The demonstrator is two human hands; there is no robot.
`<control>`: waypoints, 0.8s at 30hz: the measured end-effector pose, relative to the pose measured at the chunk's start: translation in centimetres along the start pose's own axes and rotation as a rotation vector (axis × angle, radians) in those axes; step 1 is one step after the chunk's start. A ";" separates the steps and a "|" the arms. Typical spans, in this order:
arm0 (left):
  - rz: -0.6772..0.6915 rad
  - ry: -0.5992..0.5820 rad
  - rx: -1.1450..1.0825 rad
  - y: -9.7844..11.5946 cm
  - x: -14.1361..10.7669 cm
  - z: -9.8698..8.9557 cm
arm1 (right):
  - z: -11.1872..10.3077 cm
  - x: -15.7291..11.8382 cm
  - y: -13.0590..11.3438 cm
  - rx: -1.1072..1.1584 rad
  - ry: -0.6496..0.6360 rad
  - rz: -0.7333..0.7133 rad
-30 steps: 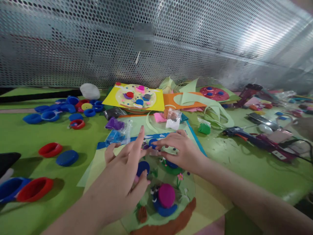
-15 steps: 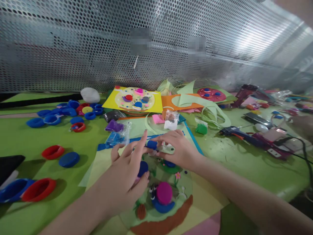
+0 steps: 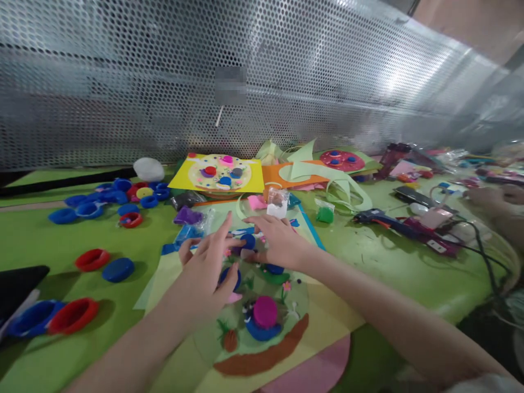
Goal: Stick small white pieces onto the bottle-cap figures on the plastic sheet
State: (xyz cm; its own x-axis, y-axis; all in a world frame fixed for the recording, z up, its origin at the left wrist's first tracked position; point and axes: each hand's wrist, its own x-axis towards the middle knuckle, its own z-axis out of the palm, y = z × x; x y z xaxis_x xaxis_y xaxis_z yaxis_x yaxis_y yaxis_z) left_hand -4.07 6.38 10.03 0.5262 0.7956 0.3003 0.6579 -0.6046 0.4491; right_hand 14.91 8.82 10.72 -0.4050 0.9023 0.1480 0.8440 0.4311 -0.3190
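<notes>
A blue bottle cap (image 3: 248, 242) lies face up at the upper part of a pale green craft picture (image 3: 295, 322). My right hand (image 3: 278, 240) bends over it, fingers and thumb around its right side. From the left, my left hand (image 3: 207, 273) reaches a fingertip to the cap, its other fingers spread and the index pointing up. Below my left fingers sits another blue cap (image 3: 231, 278), partly covered. Lower on the picture are a magenta cap (image 3: 266, 311) on blue clay and a brown clay strip (image 3: 264, 349).
Loose blue caps (image 3: 118, 269) and red caps (image 3: 92, 260) lie at left. A finished-looking yellow picture (image 3: 256, 174) lies behind, near a perforated metal panel (image 3: 164, 82). At right are a glue gun (image 3: 380, 218), a power strip (image 3: 429, 240) with cords, and another person's hand (image 3: 491, 199).
The blue cap between my hands has gone from standing on edge to lying face up. My right fingers have shifted around it. The view has turned slightly.
</notes>
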 end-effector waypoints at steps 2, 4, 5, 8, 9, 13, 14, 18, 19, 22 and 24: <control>0.011 0.036 0.007 0.0 0.0 0.0 | 0.0 0.1 -0.1 -0.001 0.006 0.000; 0.004 0.067 0.017 0.0 0.1 -0.1 | 0.0 0.2 -0.2 -0.014 0.026 -0.006; -0.001 0.075 0.023 0.0 0.1 -0.2 | 0.0 0.2 -0.2 -0.025 0.036 -0.011; -0.006 0.084 0.032 0.1 0.1 -0.4 | -0.1 0.3 -0.5 -0.069 0.061 -0.046; -0.001 0.087 0.034 0.1 0.1 -0.4 | -0.2 0.3 -0.6 -0.084 0.068 -0.061; -0.002 0.111 0.030 0.4 -0.2 -0.6 | -0.6 0.2 -1.1 -0.150 0.090 -0.097; -0.006 0.121 0.024 0.5 -0.3 -0.7 | -0.7 0.2 -1.2 -0.165 0.095 -0.099; 0.088 0.208 0.099 1.8 -0.9 -0.8 | -0.7 0.5 -1.1 -0.186 0.094 -0.089; 0.146 0.224 0.136 2.3 -1.3 -0.7 | -0.7 0.6 -1.0 -0.183 0.093 -0.083; 0.335 0.202 0.213 4.2 -3.1 0.8 | -1.1 0.8 -0.6 -0.168 0.095 -0.074; 0.454 0.153 0.290 5.3 -4.9 2.5 | -1.8 0.6 0.0 -0.150 0.104 -0.058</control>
State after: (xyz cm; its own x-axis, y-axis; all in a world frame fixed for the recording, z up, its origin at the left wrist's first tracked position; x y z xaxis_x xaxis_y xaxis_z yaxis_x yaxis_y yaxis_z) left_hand -1.78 -0.82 8.87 0.7211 0.4365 0.5380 0.5164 -0.8564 0.0027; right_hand 15.35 9.34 12.52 -0.4227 0.8680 0.2607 0.8663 0.4715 -0.1650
